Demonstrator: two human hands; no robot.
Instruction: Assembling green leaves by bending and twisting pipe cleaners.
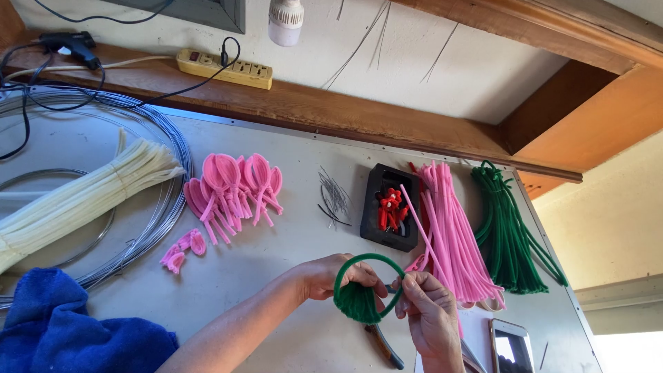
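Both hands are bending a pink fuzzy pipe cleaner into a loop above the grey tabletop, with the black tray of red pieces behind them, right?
Not quite: the head view shows the left hand and right hand bending a green fuzzy pipe cleaner loop. The black tray of red pieces and grey tabletop are as stated.

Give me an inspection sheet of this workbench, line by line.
Surface: grey tabletop, crowded.
Job's things: green pipe-cleaner loop with a wound leaf shape, pinched on both sides.
Clutter: pink petal shapes, cream stem bundle, pink stem bundle, green stem bundle, black tray of red pieces, wire coil, blue cloth, pliers.
Hands: left hand and right hand both grip the loop.
Cables: black cord into yellow power strip.
Surroundings: wooden ledge, glue gun.
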